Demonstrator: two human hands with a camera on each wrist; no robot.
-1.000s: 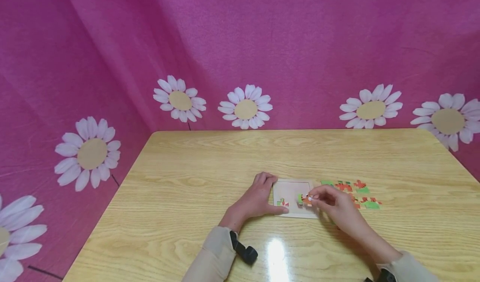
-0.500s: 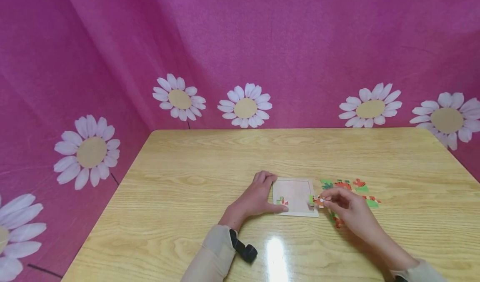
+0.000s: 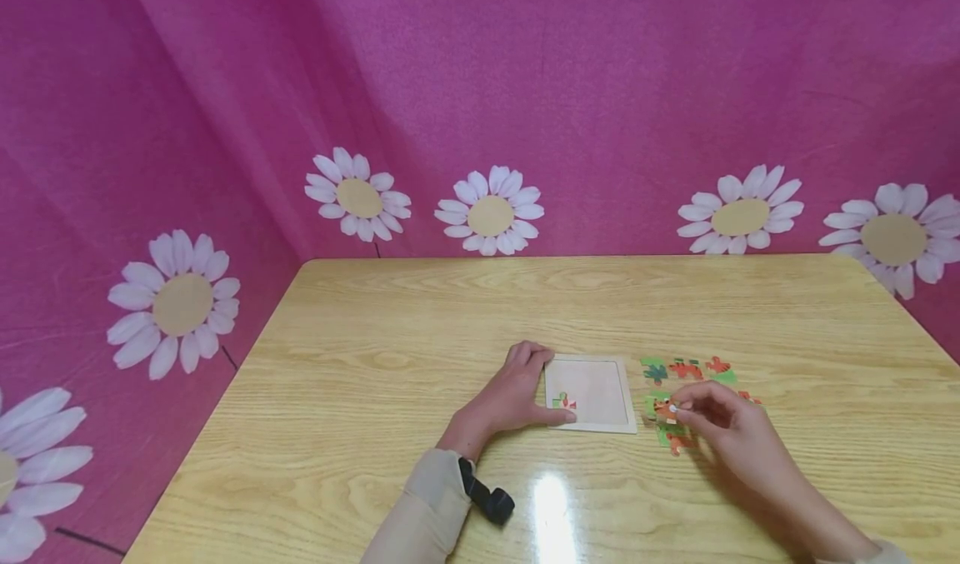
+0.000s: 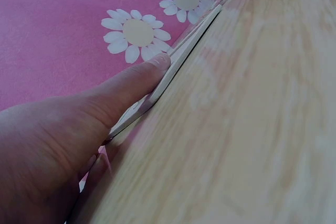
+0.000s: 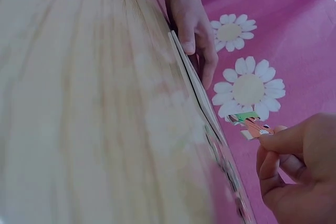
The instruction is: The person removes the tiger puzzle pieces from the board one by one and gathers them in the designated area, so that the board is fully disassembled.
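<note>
A shallow square puzzle tray (image 3: 596, 393) lies on the table, with one small puzzle piece (image 3: 564, 401) in its lower left corner. My left hand (image 3: 504, 396) holds the tray by its left side, the thumb over the near edge and the fingers at the far left corner. In the left wrist view the left thumb (image 4: 139, 77) lies across the rim. Right of the tray, my right hand (image 3: 738, 431) pinches an orange and green puzzle piece (image 5: 252, 125) between thumb and fingertips. It is raised over the loose pieces and hides some of them.
Several loose puzzle pieces (image 3: 686, 370) in green and orange lie to the right of the tray. The wooden table (image 3: 420, 314) backs onto a pink curtain (image 3: 600, 89) with daisies. A black strap (image 3: 487, 497) is on the left wrist.
My right hand has carried the pinched puzzle piece rightward, from above the tray to above the loose pieces. My left hand has stayed at the tray.
</note>
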